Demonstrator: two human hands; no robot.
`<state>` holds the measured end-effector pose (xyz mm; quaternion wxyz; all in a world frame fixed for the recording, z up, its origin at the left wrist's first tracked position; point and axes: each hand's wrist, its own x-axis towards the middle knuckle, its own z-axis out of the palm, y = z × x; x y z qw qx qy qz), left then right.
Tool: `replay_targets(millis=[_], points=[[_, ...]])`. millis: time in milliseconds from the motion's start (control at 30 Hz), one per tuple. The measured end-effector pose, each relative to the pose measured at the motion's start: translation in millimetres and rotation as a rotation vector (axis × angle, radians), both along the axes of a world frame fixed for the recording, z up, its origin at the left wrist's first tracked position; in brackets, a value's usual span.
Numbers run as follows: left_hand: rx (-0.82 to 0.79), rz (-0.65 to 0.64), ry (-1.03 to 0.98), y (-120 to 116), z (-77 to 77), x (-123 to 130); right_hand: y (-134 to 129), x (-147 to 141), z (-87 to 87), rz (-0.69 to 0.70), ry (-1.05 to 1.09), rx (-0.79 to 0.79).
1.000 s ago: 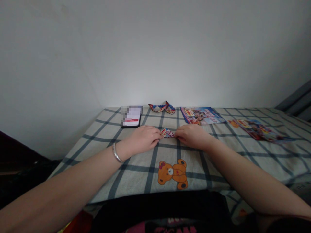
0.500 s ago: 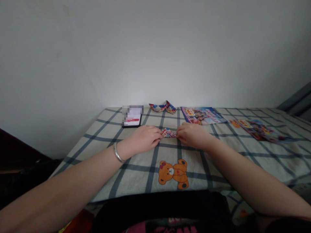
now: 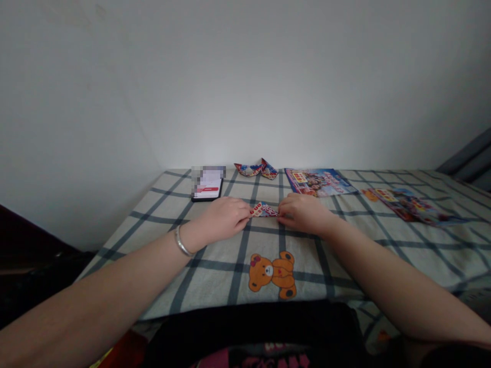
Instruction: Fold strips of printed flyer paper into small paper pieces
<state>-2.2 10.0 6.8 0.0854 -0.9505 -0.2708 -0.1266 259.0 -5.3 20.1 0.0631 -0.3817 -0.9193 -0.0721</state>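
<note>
The left hand (image 3: 224,219) lies knuckles up on the checked sheet (image 3: 215,260), its fingers curled together so that the tips pinch the left end of a small folded paper piece (image 3: 263,209) printed in red, white and blue. The right hand (image 3: 303,213) meets it from the 3 o'clock side, fingers likewise drawn together and nipping the paper's right end, so the piece sits stretched between the two hands, low over the cloth; whether it rests on the sheet or is lifted just clear cannot be told. A silver bangle (image 3: 180,243) circles the left wrist. At 6 o'clock from the paper, an orange teddy bear print (image 3: 273,273) shows on the sheet. At about 11 o'clock lies a phone (image 3: 207,183), face up, its screen blurred out in the upper part. At 12 o'clock, close to the wall (image 3: 245,82), two folded paper boats (image 3: 256,169) of the same printed paper touch each other. At 1 o'clock lies a flat colourful leaflet (image 3: 320,182), and farther toward 3 o'clock a second leaflet (image 3: 412,205), its print too small to read. The fingertips of both hands are hidden under the knuckles, and the paper's folds are too small to make out.
</note>
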Motion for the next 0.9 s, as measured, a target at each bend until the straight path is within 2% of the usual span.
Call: replay_targets(millis=[200,367,567,767,900], points=[[0.042,0.024,0.065,-4.6,-1.2,3.6,-0.4,-8.7,-6.7,0.013,-0.043,0.094],[0.075,0.011,0.073,-3.1,-7.0,4.3,-4.8,-13.3,-3.6,-0.064,0.002,0.051],[0.072,0.090,0.078,-11.6,-10.3,11.5,-4.7,-15.5,-3.2,-0.063,-0.019,0.037],[-0.005,0.086,-0.035,-6.7,-13.8,11.3,0.2,-19.3,-15.0,-0.107,0.044,0.080],[-0.061,0.092,-0.122,1.7,-18.0,9.0,-0.9,-22.7,-16.8,-0.104,0.056,0.074]])
